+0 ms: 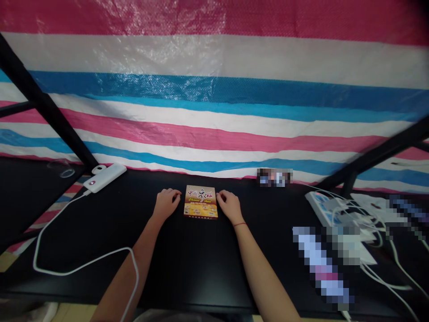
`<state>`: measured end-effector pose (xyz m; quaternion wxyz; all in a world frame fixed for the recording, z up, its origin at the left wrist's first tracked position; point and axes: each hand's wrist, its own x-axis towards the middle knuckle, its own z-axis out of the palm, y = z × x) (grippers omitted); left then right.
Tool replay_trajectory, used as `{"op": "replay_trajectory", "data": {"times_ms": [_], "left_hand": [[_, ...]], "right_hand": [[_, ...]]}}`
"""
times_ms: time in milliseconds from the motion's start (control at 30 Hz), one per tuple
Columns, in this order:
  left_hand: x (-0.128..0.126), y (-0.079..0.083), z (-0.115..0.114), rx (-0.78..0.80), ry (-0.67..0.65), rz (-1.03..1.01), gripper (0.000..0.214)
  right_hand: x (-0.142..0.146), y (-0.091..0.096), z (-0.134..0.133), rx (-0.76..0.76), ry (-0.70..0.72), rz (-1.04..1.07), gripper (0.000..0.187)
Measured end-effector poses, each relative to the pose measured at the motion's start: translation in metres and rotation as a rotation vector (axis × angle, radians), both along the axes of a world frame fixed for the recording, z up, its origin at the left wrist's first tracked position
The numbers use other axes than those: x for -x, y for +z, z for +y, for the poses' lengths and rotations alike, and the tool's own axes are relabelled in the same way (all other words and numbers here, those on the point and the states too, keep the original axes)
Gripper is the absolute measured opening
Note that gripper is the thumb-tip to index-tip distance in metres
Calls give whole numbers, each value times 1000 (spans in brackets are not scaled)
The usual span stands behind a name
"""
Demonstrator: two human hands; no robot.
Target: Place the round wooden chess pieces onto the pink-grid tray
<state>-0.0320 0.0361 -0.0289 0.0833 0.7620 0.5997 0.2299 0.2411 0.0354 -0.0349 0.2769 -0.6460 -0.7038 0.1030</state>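
Note:
A small flat box (200, 202) with a red and yellow printed lid lies on the black table (187, 264). My left hand (166, 202) rests at the box's left edge, fingers curled and touching it. My right hand (229, 204) rests at the box's right edge in the same way, a red thread round its wrist. Both hands flank the box, which lies flat on the table.
A white power bank (104, 177) sits at the back left, its white cable (80, 261) looping across the table. A white power strip (326, 208) with several plugs and cables lies at the right. A striped tarp (214, 103) hangs behind, with black frame bars on both sides.

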Motion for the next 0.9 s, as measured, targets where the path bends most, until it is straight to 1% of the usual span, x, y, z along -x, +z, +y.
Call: {"op": "replay_trajectory", "data": {"times_ms": [67, 167, 233, 300, 367, 467, 567, 667, 733, 833, 900], "left_hand": [[-3, 1, -3, -12, -22, -15, 26], [-11, 1, -8, -64, -130, -56, 39], [-16, 1, -11, -91, -191, -71, 39], [-20, 1, -13, -101, -202, -73, 36], [-22, 1, -16, -102, -198, -73, 35], [-24, 3, -21, -81, -195, -72, 33], [-25, 6, -28, -31, -190, -75, 29], [-26, 8, -31, 5, -182, -111, 25], [-26, 8, -31, 0, -177, -165, 24], [-22, 7, -26, -52, -152, -330, 24], [-15, 7, -22, -99, -95, -466, 26]], "right_hand": [[0, 1, -1, 2, 29, 30, 31], [-1, 3, -2, 20, 71, 71, 36], [-1, 4, -3, 32, 88, 97, 38], [-1, 5, -4, 29, 102, 145, 38], [-1, 6, -7, 16, 109, 242, 38], [2, 10, -13, 13, 78, 485, 39], [10, 20, -18, 10, 37, 670, 40], [26, 36, -21, -36, 35, 721, 38], [43, 48, -20, -70, 67, 733, 37], [74, 63, -17, -96, 160, 711, 34], [96, 72, -16, -102, 249, 668, 31]]}}
